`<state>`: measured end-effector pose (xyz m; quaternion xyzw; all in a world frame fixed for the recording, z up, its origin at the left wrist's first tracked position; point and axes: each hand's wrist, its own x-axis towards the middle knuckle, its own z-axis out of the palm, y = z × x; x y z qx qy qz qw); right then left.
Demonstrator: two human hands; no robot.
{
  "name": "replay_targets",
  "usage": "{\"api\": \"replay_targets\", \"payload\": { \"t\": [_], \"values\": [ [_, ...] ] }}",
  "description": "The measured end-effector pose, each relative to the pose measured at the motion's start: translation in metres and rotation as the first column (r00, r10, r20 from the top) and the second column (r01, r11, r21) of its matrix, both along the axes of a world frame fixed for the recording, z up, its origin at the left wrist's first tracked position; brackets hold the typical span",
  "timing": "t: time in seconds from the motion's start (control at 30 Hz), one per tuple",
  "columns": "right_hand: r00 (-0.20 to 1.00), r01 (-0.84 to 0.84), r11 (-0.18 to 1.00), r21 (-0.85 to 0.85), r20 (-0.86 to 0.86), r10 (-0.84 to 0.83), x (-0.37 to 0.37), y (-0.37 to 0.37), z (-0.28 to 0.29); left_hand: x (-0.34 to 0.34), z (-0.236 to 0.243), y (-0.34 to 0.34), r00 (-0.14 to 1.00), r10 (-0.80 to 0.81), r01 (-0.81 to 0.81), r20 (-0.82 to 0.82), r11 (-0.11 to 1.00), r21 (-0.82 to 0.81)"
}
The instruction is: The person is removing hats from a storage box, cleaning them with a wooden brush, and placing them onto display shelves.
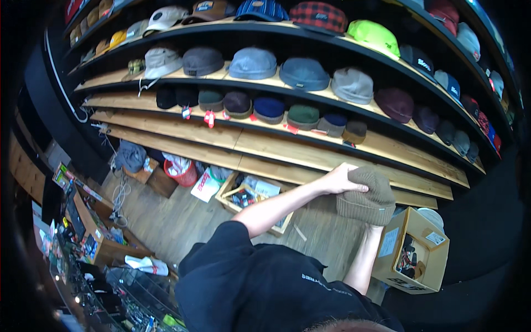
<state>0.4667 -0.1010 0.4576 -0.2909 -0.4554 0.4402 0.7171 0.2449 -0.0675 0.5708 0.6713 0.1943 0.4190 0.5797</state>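
A brown-olive ribbed knit beanie with a folded cuff and a small tag is held up in front of the lower shelves. My left hand is closed on its upper left side, thumb pressed over the knit. From below, my right hand meets the cuff; its fingers are hidden inside or behind the beanie, so their grip does not show. Closest behind the beanie are the bare lower wooden shelves.
Above, several beanies and caps line curved shelves, among them a neon-yellow cap and a green beanie. An open cardboard box stands at right. On the floor are a wooden crate and a red basket. Left is a cluttered desk.
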Motion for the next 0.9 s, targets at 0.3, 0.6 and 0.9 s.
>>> {"api": "replay_targets", "payload": {
  "t": [0.3,0.6,0.9],
  "values": [
    [0.938,-0.139,0.974,-0.178,-0.338,0.072,-0.038,-0.032,0.028,-0.003,-0.013,-0.001,0.994,0.105,-0.105,-0.033,0.994,0.020],
    [0.976,0.029,0.956,-0.291,-0.200,-0.090,-0.050,-0.041,-0.008,0.009,-0.086,-0.007,0.965,0.074,0.024,0.250,0.930,-0.367],
    [0.477,0.389,0.921,-0.034,0.862,-0.169,-0.053,-0.114,-0.076,0.000,-0.155,0.027,0.951,0.308,-0.247,0.025,0.805,-0.540]
  ]
}}
